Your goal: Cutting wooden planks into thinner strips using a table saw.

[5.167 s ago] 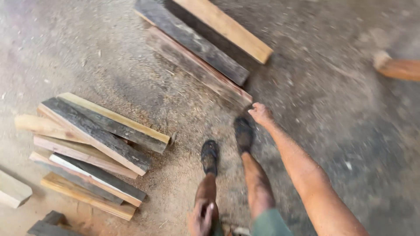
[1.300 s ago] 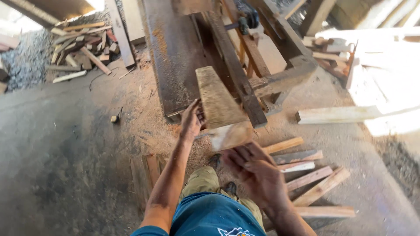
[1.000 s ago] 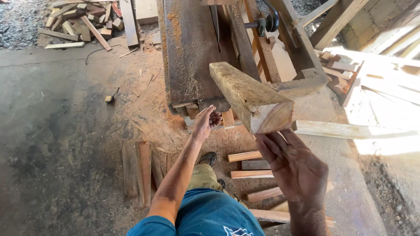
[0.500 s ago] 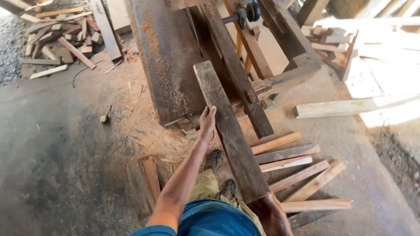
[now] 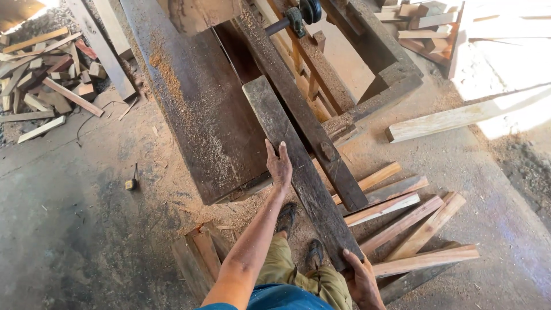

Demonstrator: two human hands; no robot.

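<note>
Dark plank (image 5: pixel 298 166): front end on the sawdusty machine table (image 5: pixel 201 115), left hand (image 5: pixel 279 166) pressed flat mid-length, right hand (image 5: pixel 363 275) gripping the rear end. Most overhangs the floor.

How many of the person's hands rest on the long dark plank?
2. The left hand lies flat on the long dark plank near its middle, above the machine table; the right hand holds its near end, beside the loose boards on the floor.
</note>
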